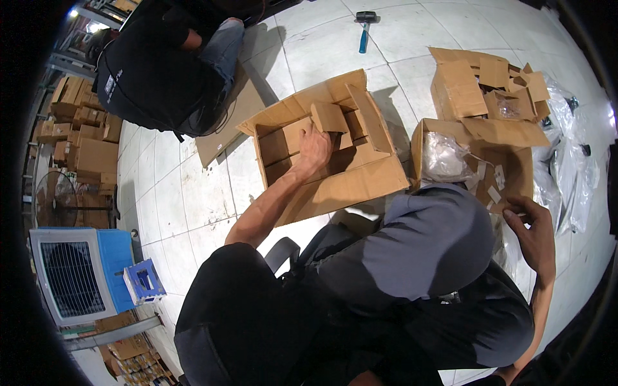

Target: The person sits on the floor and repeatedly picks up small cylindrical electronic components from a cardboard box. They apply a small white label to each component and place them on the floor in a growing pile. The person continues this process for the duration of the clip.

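My left hand (313, 149) reaches into an open cardboard box (335, 193) in front of me, its fingers curled on a small cardboard piece (329, 117). Several cardboard panels lie or stand inside that box. My right hand (529, 226) is at the right, beside the near rim of a second open carton (515, 164), with fingers bent and apart. That carton holds a clear plastic bag of whitish contents (441, 154) and several small pale slips (494, 193).
A co-worker in black (154, 77) crouches upper left by a flat cardboard sheet (219, 135). A mallet (364, 35) lies on tiles. Right: carton of scraps (454, 90), plastic bags (566, 167). Left: stacked boxes (90, 154), fan (56, 198), blue-and-white cooler (71, 273).
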`<action>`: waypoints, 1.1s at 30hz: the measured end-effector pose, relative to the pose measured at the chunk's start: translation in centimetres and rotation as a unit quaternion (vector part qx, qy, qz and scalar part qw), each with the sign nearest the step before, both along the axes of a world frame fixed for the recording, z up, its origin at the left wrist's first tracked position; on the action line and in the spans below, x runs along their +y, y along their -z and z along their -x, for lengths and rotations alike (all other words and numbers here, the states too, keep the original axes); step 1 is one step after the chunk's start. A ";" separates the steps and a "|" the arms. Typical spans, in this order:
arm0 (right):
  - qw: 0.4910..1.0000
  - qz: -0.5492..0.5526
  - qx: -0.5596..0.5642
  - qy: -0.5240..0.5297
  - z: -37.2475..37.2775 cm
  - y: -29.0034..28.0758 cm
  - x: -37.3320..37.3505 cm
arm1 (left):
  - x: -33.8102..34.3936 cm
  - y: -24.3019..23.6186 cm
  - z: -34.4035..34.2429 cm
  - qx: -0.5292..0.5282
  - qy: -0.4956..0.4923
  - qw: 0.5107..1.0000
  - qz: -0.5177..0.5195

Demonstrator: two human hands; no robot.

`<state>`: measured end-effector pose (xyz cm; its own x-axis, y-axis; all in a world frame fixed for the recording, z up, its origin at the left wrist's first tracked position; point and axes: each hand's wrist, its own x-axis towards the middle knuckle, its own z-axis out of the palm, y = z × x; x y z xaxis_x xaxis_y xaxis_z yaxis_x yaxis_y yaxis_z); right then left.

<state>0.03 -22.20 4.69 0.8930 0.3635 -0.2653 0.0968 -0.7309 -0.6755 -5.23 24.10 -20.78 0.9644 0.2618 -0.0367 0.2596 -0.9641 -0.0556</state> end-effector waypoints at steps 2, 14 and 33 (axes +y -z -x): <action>1.000 0.001 -0.002 -0.010 -0.1 -0.1 0.1 | -0.6 0.5 0.4 0.008 -0.023 0.999 -0.026; 1.000 0.003 0.002 -0.005 -0.5 0.0 0.3 | 1.6 -3.2 -2.3 0.029 -0.093 0.992 0.084; 1.000 0.004 -0.006 -0.019 -0.5 0.0 0.3 | 3.3 -2.9 -3.1 -0.095 -0.050 0.994 0.033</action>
<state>0.55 -21.85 4.72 0.8819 0.3946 -0.2579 0.1316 -0.7315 -0.6690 -2.15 27.40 -17.91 0.9246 0.3605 0.1232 0.3548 -0.9326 0.0663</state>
